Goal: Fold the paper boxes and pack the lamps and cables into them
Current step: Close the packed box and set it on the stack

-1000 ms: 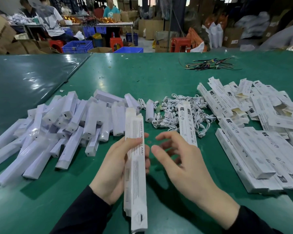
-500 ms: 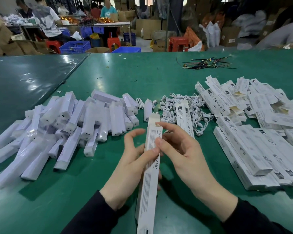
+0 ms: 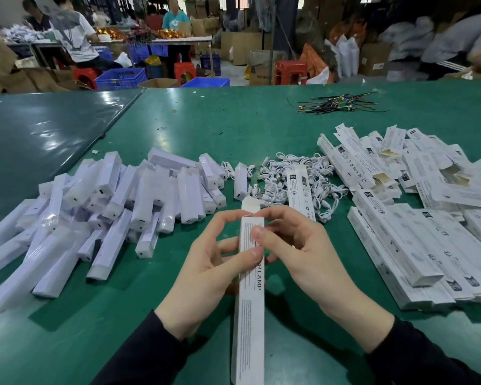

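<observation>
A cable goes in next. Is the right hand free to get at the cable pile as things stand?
Probably not yet: the right hand grips the box along with the left hand. The cables lie just beyond, with only a flat box lying on them.

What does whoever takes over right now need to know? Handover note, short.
Left hand and right hand both grip the long paper box near its far end; the end flap is open.
Lamps are piled on the left of the table, white cables centre, flat and folded boxes right.
Done: this box is folded into shape.
Left: whether it holds a lamp cannot be told; close the flap, then pack the rest.
</observation>
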### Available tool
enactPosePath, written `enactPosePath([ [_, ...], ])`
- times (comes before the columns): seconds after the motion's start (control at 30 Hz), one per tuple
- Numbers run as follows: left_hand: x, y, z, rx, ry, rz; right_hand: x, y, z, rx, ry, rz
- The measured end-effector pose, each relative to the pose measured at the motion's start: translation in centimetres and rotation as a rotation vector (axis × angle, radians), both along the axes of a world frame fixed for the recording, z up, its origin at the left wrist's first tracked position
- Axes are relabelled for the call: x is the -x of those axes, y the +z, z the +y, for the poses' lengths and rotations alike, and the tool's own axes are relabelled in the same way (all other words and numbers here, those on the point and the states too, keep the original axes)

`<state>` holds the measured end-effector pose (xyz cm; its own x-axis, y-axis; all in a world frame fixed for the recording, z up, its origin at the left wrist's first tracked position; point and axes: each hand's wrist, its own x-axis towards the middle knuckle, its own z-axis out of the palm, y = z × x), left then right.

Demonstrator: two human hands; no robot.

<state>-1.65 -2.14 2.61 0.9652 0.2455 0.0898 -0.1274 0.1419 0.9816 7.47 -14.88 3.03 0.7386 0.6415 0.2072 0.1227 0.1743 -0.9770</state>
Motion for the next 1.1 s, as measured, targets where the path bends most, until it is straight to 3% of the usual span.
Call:
enactPosePath([
  [0.33,0.1,-0.1,0.1,-0.022,-0.013,0.069,-0.4,0.2,-0.1,0.124,-0.051,0.062],
  [0.47,0.1,0.0,-0.1,-0.041,-0.073,0.084,-0.7,0.5,-0.1,0.147,-0.131,0.237],
  [0.6,0.1,-0.2,-0.3,-0.081,-0.099,0.096,-0.8,0.9,-0.1,0.218,-0.019,0.41],
  [1.1,0.1,-0.1,-0.3,0.037,-0.041,0.078,-0.8,0.9,-0.4,0.165,0.041,0.36],
])
